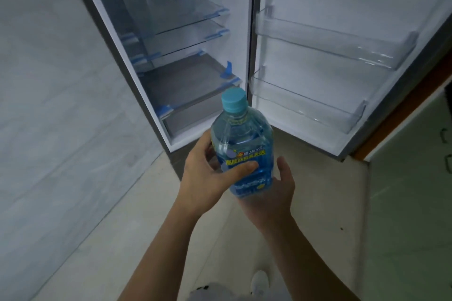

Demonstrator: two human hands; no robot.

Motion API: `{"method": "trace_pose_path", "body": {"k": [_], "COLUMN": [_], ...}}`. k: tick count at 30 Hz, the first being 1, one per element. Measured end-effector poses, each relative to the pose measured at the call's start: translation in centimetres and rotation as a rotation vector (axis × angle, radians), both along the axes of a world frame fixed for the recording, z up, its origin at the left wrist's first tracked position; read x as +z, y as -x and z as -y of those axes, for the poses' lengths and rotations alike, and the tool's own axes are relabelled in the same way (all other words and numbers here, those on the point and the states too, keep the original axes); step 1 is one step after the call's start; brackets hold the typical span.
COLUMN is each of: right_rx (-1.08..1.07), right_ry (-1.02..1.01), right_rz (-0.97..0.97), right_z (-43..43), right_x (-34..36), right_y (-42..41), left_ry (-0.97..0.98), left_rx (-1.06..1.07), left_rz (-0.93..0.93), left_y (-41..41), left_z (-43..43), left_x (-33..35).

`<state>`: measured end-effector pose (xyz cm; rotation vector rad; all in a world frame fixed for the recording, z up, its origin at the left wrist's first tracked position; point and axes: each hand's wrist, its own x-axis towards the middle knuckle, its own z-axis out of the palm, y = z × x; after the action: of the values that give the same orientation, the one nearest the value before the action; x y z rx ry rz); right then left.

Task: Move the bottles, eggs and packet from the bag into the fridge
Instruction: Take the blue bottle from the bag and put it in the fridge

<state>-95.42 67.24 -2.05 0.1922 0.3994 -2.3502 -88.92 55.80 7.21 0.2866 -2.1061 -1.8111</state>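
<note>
Both hands on one bottle [241, 146], centre of frame, held in the air in front of the open fridge [186, 56]. Left hand [208, 176] wraps the label, thumb across the front, fingers curled behind. Right hand [271, 193] cups the base from below with its fingers half open, more a support than a clamp. Blue cap [233, 102] on, bottle tilted slightly away from the person.

Risks: the bottle looks full and the plastic smooth, so if the right hand lets go before the left firms up, it could slide down and drop to the floor [146, 239]. The lower door bin [308, 107] at centre right is the near slot; its clear front rail is hard to see and the base could catch on it. Glass shelves [190, 22] look closely stacked, so a standing bottle may not fit there.

Hidden: bag, eggs and packet are out of frame. Left fingertips are behind the bottle. Two red-and-white items at the fridge's top left are too blurred to identify.
</note>
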Motion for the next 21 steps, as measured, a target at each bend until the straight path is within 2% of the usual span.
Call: {"method": "trace_pose_path", "body": {"k": [9,21], "right_rx": [0.137,0.223], "right_ry": [-0.021,0.058], "right_rz": [0.024,0.02], "right_z": [1.5,10.5], "right_x": [-0.8,-1.6], "right_y": [7.7,15.9], "left_ry": [-0.015,-0.05], "left_rx": [0.113,0.236], "left_rz": [0.016,0.024], "left_y": [6.4,14.0], "left_z": [0.5,9.2], "left_x": [-0.8,-2.8]}}
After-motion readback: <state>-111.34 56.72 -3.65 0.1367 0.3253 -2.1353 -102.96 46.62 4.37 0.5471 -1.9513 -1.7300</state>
